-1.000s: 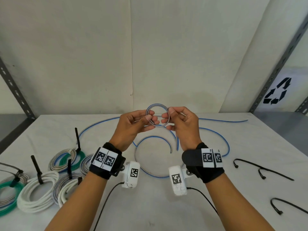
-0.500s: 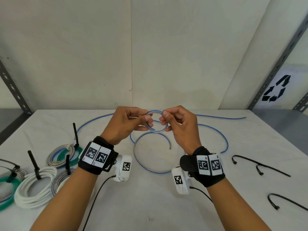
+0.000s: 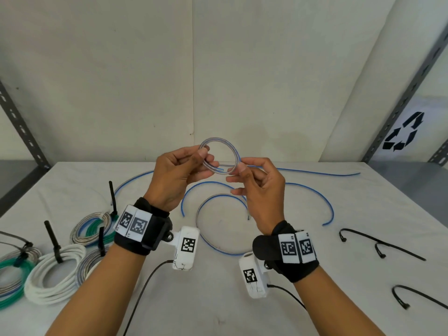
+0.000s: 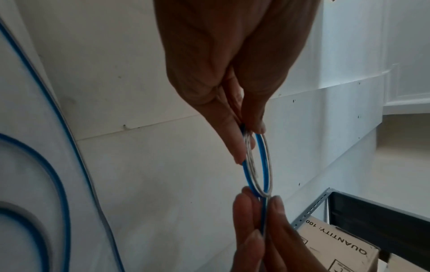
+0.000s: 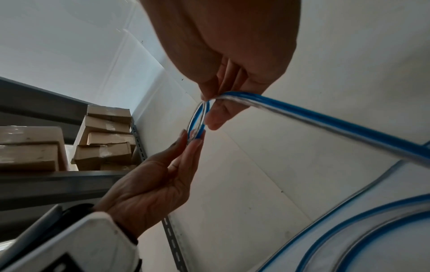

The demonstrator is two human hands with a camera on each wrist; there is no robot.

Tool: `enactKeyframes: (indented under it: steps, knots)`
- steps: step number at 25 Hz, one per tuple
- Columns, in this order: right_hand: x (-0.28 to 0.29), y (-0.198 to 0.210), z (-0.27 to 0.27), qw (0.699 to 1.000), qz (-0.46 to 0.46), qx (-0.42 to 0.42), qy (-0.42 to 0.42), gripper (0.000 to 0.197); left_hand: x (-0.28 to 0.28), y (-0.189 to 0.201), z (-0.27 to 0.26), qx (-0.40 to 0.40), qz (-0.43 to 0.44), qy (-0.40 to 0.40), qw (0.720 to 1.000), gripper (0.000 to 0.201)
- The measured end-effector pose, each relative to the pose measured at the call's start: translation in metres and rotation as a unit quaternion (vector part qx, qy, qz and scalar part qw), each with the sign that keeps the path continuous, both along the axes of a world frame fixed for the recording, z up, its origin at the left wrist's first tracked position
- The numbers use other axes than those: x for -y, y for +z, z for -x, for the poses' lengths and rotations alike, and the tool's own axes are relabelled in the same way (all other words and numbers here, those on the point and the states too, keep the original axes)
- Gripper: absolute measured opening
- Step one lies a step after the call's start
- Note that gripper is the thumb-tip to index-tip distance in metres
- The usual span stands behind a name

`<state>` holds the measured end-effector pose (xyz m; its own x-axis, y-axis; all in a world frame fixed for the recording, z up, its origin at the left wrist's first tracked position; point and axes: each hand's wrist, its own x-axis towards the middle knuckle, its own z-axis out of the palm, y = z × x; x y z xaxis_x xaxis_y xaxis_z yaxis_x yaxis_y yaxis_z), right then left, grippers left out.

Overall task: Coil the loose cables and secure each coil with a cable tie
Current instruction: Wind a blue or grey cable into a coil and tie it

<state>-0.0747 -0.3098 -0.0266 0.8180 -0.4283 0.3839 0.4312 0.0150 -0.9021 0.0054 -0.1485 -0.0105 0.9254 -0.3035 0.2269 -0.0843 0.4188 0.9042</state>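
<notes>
Your left hand (image 3: 178, 175) and right hand (image 3: 258, 190) are raised above the table (image 3: 218, 299), a small coil (image 3: 219, 155) of blue-and-clear cable held between them. Left thumb and forefinger pinch the coil's left side; right thumb and forefinger pinch its right side, where the cable leaves the loop. Both hands are closed on it, the other fingers curled loosely below.

From the left wrist, the coil (image 4: 257, 165) shows edge-on, a couple of turns, left fingers (image 4: 235, 147) at one end and the right hand's fingertips (image 4: 246, 204) at the other. From the right wrist, the cable (image 5: 325, 119) runs from the pinch down toward the table.

The rest of the cable (image 3: 242, 187) lies in loose curves on the table below and behind the hands, one end trailing out to the right of them.

Left of the hands on the table: tied coils, one white (image 3: 52, 272), one grey and green (image 3: 91, 226), with black tie tails standing up. Right of the hands: loose black ties (image 3: 380, 243), another (image 3: 417, 297) nearer you.

Boxes (image 5: 104, 139) sit on shelving beyond the left hand in the right wrist view.
</notes>
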Motion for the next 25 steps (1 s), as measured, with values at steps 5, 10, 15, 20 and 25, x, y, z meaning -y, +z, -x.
enactKeyframes:
  steps: [5,10,15,20,25]
  knots:
    - [-0.012,0.005,0.001,0.998,-0.036,0.033,-0.029,0.016,0.003,0.005,0.008,-0.007,0.029,-0.013,0.999,0.03]
    - [-0.003,0.007,0.002,0.996,-0.063,0.04,-0.054,0.014,0.014,0.0,0.015,-0.024,0.002,-0.043,0.999,0.026]
    - [0.023,-0.003,-0.002,0.974,0.225,-0.032,-0.01,0.012,-0.011,0.0,0.001,0.102,-0.224,-0.056,0.968,0.038]
    - [0.024,-0.003,0.002,0.945,0.324,-0.039,0.037,0.012,-0.012,-0.003,0.004,0.127,-0.326,-0.168,0.922,0.019]
    - [0.02,0.001,0.004,0.946,0.32,-0.02,0.041,0.011,-0.006,0.0,0.009,0.034,-0.274,-0.237,0.932,0.041]
